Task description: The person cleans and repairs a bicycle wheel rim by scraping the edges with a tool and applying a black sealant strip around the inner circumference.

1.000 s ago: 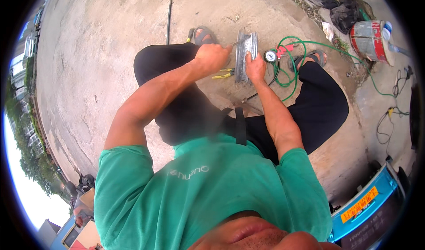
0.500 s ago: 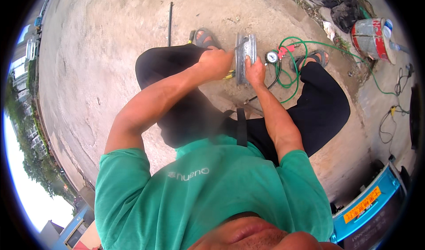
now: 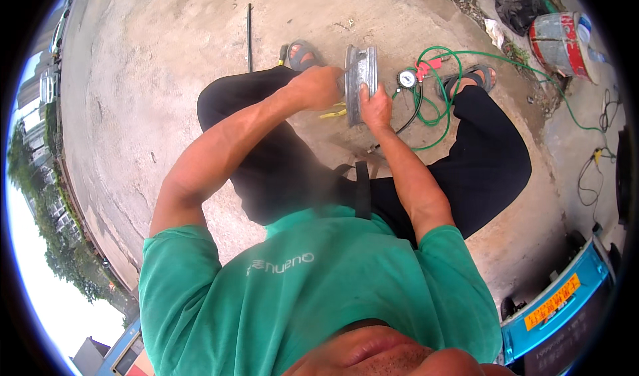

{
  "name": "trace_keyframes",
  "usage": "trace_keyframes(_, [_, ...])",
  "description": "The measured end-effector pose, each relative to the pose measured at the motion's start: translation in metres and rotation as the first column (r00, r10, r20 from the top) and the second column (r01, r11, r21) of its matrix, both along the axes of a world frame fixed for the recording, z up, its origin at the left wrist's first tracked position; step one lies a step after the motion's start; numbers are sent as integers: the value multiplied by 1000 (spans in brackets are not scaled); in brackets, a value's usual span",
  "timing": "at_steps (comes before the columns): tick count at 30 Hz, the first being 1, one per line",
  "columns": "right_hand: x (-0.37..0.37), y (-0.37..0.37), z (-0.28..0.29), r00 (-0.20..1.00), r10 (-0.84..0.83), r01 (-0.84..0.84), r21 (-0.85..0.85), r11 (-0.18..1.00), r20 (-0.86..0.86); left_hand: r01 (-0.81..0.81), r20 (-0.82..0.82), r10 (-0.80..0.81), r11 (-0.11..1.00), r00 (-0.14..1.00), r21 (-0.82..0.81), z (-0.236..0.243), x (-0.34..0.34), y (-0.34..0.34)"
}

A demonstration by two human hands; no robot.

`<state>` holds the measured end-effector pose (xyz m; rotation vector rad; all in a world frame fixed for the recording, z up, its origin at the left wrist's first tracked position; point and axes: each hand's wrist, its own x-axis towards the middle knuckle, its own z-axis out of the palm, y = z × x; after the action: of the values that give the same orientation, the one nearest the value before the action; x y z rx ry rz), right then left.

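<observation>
A grey metal wheel rim [image 3: 361,73] stands on edge on the concrete between my feet, slightly tilted. My right hand [image 3: 377,108] grips its right edge near the lower end, thumb up against the metal. On the other side, my left hand [image 3: 318,88] is closed in a fist beside the rim. A thin dark end seems to stick out of that fist toward the rim, but what it belongs to is hidden. Yellow tool handles [image 3: 334,115] show on the ground just below the fist.
Right of the rim lie a round pressure gauge [image 3: 407,79] with a red inflator grip [image 3: 431,65] and a coiled green hose [image 3: 444,137]. A black bar [image 3: 249,37] lies at the far left. A grey-and-red bucket [image 3: 554,47] and a blue machine casing [image 3: 558,301] are at right.
The rim has tipped slightly, its lower end now leaning right. My left fist has shifted a little up, and less of the thin dark piece shows. My right hand keeps its hold.
</observation>
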<state>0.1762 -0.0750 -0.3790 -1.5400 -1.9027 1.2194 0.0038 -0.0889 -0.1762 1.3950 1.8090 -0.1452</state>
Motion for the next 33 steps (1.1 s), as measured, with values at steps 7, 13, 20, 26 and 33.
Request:
trace_keyframes(7, [-16,-10,11,998,50,-49,-23,999,47,-241,19,241,970,970,-4,25,3,-59])
trace_keyframes(13, [-50,-35,36,994,108,-108,-13,994,-15,-312,9,312,949,950,32,16,-10,-59])
trace_keyframes(20, [-53,-45,27,998,61,-61,-19,998,-6,-372,-71,367,926,927,-70,29,3,-66])
trace_keyframes(26, [-59,-46,22,994,90,-91,-12,996,-59,-379,-54,382,923,922,66,6,-6,-77])
trace_keyframes(33, [-52,-42,30,992,72,-75,-19,997,-106,-356,-79,354,935,932,-5,12,-2,-60])
